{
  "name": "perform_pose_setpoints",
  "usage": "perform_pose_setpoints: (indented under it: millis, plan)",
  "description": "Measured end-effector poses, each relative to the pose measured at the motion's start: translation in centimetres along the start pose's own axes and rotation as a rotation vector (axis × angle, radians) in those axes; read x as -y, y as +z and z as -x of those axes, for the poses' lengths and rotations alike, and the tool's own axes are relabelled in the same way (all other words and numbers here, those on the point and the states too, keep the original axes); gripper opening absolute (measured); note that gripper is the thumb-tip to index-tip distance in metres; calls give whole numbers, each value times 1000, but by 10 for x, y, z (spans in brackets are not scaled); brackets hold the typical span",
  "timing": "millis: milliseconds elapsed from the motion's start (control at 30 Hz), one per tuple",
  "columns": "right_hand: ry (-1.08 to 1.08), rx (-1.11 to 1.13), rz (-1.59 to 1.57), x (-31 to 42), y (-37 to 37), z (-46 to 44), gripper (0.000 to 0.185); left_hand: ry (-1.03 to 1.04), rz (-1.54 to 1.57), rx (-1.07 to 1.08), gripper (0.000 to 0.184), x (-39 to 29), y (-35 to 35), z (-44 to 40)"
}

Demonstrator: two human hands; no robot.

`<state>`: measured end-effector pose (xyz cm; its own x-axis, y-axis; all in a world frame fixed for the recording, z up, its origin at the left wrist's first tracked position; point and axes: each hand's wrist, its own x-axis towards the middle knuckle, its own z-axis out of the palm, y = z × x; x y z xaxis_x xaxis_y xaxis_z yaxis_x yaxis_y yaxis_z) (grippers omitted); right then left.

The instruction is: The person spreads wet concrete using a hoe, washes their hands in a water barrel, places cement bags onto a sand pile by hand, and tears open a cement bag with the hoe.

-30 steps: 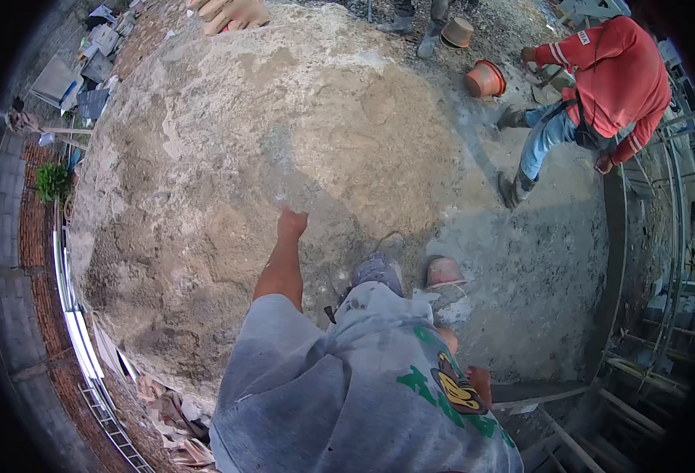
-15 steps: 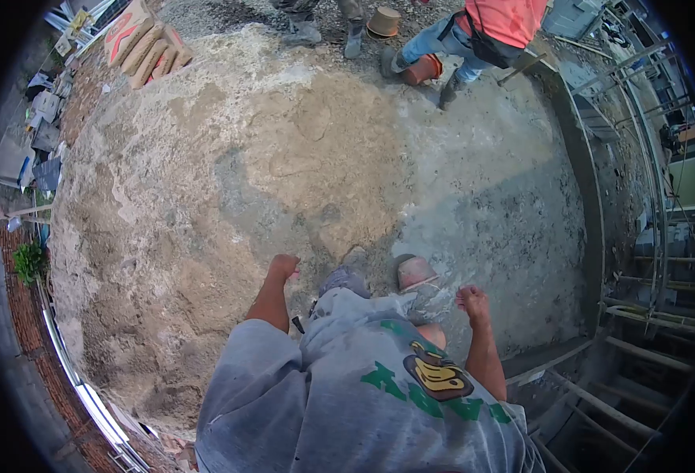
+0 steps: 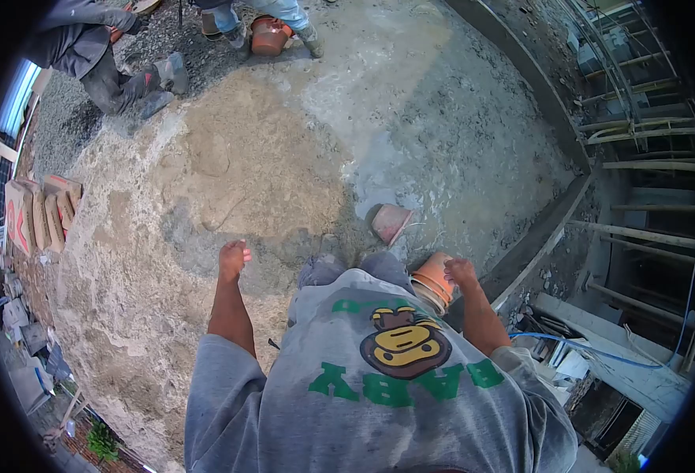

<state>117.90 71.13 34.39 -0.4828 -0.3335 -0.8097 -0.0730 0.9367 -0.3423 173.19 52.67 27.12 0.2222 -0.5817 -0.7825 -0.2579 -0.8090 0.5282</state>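
My left hand is raised over the rough ground at the left, its fingers curled with nothing visible in them. At the right, my right hand has its fingers curled too and holds nothing that I can see. It overlaps the edge of a stack of orange buckets in view; whether it touches them is unclear. A smaller, cement-stained reddish bucket lies tilted on the wet grey cement, in front of my knees.
Two people work at the top: one in dark clothes crouches, one in jeans stands by an orange bucket. Paper sacks lie left. A formwork edge runs along the right, with bamboo poles beyond.
My view has swung to the right, bringing the stacked orange buckets into sight beside my right hand. The dark-clothed person now shows more fully. Both my hands remain raised apart.
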Motion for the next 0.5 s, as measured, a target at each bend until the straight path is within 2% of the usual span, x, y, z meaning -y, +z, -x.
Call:
perform_pose_setpoints:
  millis: [233, 367, 500]
  plan:
    - [-231, -14, 121, 24, 42, -52, 21, 65, 69, 71, 34, -32, 31, -22]
    - [-315, -89, 180, 4, 54, -116, 20, 39, 155, 54, 31, 24, 38, -53]
    - [-191, -81, 61, -4, 45, -95, 18, -252, 206, 87, 29, 94, 25, -73]
